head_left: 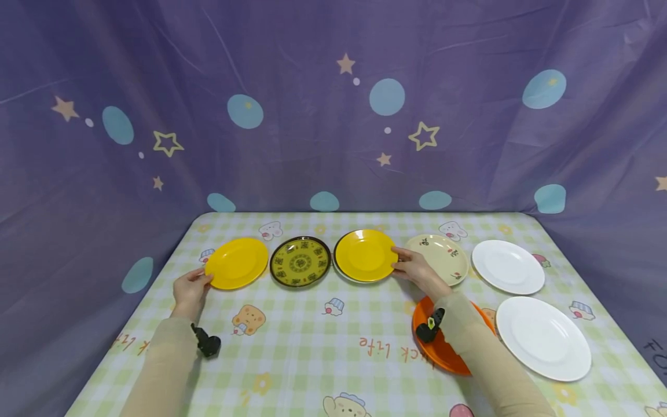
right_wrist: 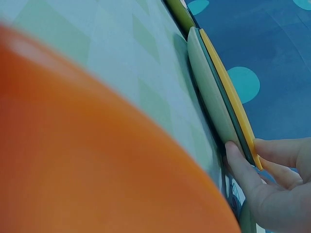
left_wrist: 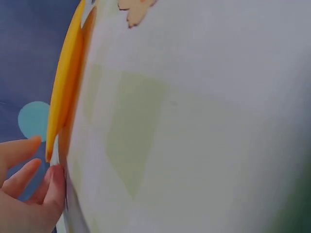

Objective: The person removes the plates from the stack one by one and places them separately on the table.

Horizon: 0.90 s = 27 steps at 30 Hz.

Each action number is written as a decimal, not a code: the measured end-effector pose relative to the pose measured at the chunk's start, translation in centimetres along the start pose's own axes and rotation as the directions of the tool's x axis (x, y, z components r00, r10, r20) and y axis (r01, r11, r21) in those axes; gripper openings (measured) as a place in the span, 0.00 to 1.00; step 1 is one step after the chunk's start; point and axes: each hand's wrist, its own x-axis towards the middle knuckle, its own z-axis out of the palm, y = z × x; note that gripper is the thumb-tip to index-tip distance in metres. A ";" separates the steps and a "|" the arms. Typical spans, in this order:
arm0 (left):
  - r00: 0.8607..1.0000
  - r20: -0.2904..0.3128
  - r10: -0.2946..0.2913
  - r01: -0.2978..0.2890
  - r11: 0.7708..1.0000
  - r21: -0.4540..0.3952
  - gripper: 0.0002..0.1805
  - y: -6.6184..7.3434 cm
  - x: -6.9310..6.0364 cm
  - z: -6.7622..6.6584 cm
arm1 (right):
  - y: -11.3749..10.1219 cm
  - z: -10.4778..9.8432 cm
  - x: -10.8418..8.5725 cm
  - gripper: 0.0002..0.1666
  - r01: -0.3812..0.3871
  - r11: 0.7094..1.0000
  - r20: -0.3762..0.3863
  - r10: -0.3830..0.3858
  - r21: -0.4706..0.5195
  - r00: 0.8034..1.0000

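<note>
In the head view my left hand is at the near-left rim of a yellow plate. The left wrist view has its fingers on both sides of that plate's rim, close to the tablecloth. My right hand pinches the right rim of a stack topped by another yellow plate. Seen from the right wrist, its thumb lies against a pale plate underneath, fingers on the yellow plate's rim. A dark edge shows between them. Between the hands sits a dark-rimmed patterned plate.
Under my right forearm lies an orange plate, partly covered. A cream plate with small pictures is behind the right hand. Two white plates lie at the right. A purple curtain hangs behind the checked tablecloth.
</note>
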 end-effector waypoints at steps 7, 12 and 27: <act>0.997 -0.028 0.072 -0.072 0.997 0.015 0.23 1.0 -0.3 -0.1 | -0.1 0.2 -0.2 0.32 -0.013 0.999 -0.014 0.013 -0.039 1.000; 0.985 -0.010 0.171 -0.171 0.985 0.035 0.22 0.3 1.6 0.6 | 0.0 0.1 -0.1 0.32 0.001 1.000 0.001 -0.001 -0.014 1.000; 0.957 0.151 0.248 -0.243 0.969 -0.051 0.20 -1.1 2.7 6.9 | 0.0 0.0 0.1 0.32 0.000 1.000 -0.004 0.000 0.003 1.000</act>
